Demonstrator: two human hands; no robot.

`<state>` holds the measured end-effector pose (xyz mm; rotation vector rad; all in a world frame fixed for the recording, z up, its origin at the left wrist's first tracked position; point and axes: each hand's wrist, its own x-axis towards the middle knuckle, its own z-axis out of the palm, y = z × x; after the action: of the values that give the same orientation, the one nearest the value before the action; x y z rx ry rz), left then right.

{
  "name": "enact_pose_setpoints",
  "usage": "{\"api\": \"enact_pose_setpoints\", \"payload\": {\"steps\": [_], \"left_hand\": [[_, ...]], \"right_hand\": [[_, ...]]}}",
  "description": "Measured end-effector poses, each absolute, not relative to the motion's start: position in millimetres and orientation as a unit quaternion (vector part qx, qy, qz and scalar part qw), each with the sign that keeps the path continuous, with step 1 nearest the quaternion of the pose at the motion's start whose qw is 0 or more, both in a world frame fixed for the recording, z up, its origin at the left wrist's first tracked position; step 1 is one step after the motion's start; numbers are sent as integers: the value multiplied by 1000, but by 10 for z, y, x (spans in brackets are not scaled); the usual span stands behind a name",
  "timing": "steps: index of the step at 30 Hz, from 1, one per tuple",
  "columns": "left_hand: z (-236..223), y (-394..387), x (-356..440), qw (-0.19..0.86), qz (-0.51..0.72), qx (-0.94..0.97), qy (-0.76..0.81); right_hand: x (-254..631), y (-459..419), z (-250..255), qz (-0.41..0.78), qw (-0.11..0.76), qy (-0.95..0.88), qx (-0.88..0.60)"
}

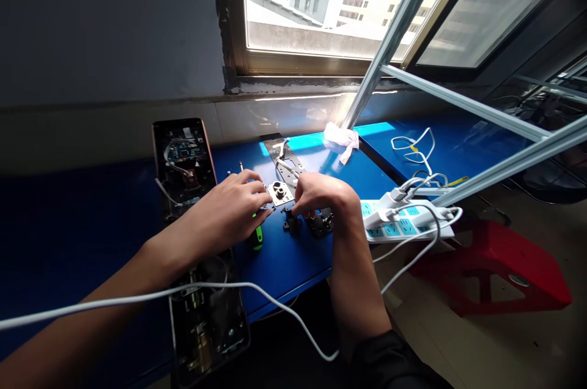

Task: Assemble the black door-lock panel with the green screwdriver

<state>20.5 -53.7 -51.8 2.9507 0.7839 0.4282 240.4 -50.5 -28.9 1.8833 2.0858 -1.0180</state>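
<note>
On my head view, a silvery flat metal plate [287, 193] with a dark round centre looks smooth and lightly shiny. The blue tabletop [270, 266] is smooth and glossy, throwing back window light. Angled bars of a grey metal frame [463, 98] have a dull sheen. The white rectangular power strip [392, 230] with pale blue socket faces appears to be smooth plastic, as does the red stool [513, 254]. I see a crumpled, thin, pale pink wrapper [342, 137], and a brassy metal cylinder [203, 349] with a soft shine.

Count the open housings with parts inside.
2: the far housing, near the wall; the near housing, closer in, partly behind the left forearm. More could hide in shadow.
</note>
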Motion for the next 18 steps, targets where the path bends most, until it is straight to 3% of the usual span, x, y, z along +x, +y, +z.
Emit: {"api": "enact_pose_setpoints", "payload": {"steps": [18], "left_hand": [[-340,-552,117,17,122,953,276]], "right_hand": [[2393,-517,-220,-337,50,692,636]]}}
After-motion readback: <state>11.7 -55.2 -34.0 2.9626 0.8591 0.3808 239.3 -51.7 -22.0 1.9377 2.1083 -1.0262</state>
